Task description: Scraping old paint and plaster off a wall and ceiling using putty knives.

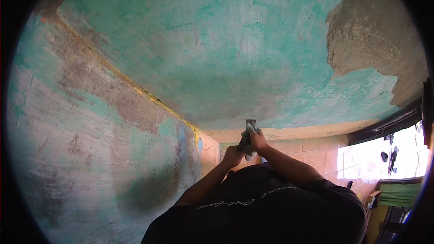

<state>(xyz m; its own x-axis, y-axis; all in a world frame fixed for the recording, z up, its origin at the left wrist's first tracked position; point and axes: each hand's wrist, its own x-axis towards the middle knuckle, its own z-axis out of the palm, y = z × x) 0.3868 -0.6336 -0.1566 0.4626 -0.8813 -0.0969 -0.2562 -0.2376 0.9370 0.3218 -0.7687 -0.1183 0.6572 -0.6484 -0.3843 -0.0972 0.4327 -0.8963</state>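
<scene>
My right hand [258, 141] is closed around a flat grey rectangular tool [251, 122], perhaps a scraper, with the thumb laid along its face. Just below and to the left, my left hand [233, 156] meets the right one. Dark grey material covers or fills the space where the fingers come together; whether it is glove, cloth or dust is unclear. The left fingers are partly hidden there. Ahead of both hands rises a wall with worn green paint [237, 74], and the tool's tip overlaps its lower part in the picture.
A second scuffed wall [135, 162] stands at the left, meeting the first along a yellow-streaked corner [156, 100]. Bare grey plaster [369, 40] shows at upper right. Floor tiles [312, 152] lie beneath. A bright opening [403, 152] and green cloth [398, 195] are at right.
</scene>
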